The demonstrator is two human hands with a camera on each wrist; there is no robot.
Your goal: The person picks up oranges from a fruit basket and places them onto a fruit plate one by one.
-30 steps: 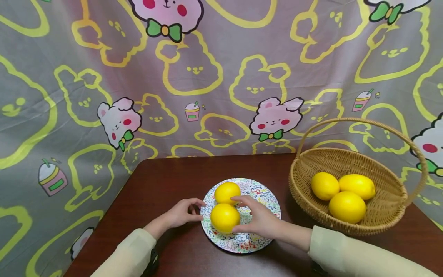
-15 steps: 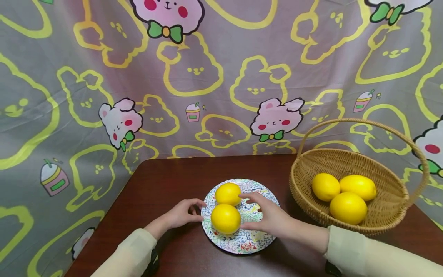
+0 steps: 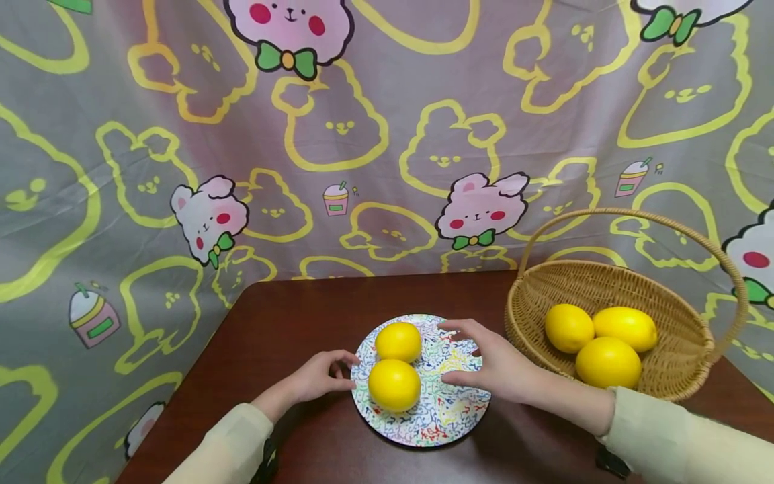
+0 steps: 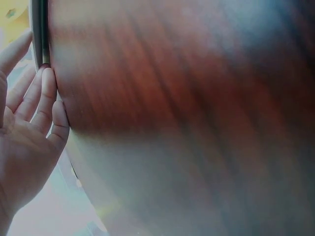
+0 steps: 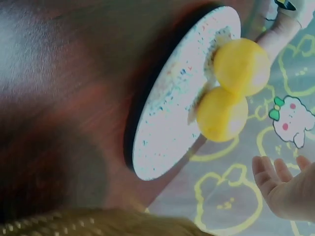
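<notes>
Two yellow lemons rest on the round plate with its multicoloured scribble pattern. The farther lemon sits right behind the nearer lemon, both left of the plate's middle. My left hand rests at the plate's left rim, its fingertips right at the edge; in the left wrist view its fingers lie fairly straight along the rim. My right hand hovers over the plate's right side, thumb and fingers spread apart with nothing between them. A gap separates it from both lemons, also in the right wrist view.
A wicker basket with a tall arched handle stands to the right, tilted towards me. Inside lie three lemons. The dark wooden table ends at a patterned curtain behind.
My right hand has let go of the nearer lemon and drawn back to the right, fingers spreading. The left hand and both plate lemons stay put.
</notes>
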